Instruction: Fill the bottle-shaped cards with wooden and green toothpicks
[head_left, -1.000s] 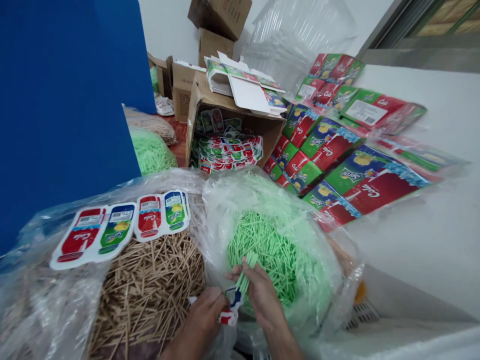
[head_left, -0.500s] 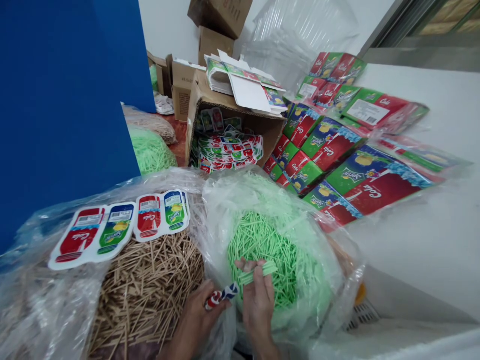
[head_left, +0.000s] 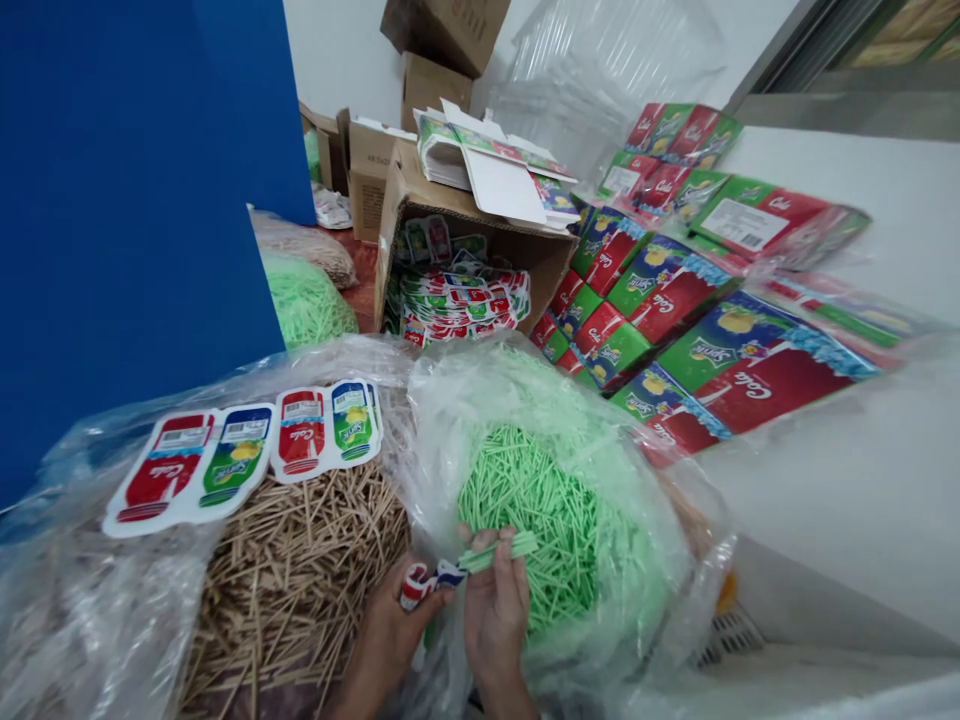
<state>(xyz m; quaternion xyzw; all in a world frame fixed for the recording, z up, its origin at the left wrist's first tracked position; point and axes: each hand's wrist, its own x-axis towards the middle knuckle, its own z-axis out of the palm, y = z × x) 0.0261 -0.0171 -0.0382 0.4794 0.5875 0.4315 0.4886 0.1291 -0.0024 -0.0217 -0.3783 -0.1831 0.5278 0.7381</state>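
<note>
My left hand (head_left: 390, 628) is closed round a small red, white and blue printed packet (head_left: 417, 586), squeezed so that its end curls open. My right hand (head_left: 496, 600) pinches a small bundle of green sticks (head_left: 502, 550), with their left ends touching or almost touching the packet's blue end. Behind my right hand lies an open clear bag of green sticks (head_left: 529, 490). Below and left, my left hand is above another open bag full of brown sticks (head_left: 300, 560). Flat Cola and Sprite printed packets (head_left: 169, 465) rest on that bag's far edge.
A blue panel (head_left: 135, 200) stands at the left. Behind the bags, a tipped carton (head_left: 397, 210) holds many printed packets (head_left: 465, 300), with flat printed card on top. Plastic-wrapped Cola and Sprite boxes (head_left: 675, 290) are stacked on the right by the white wall.
My right hand has moved left and slightly down with the green sticks, bringing their ends to the packet. My left hand has shifted slightly left, and the packet's end has turned.
</note>
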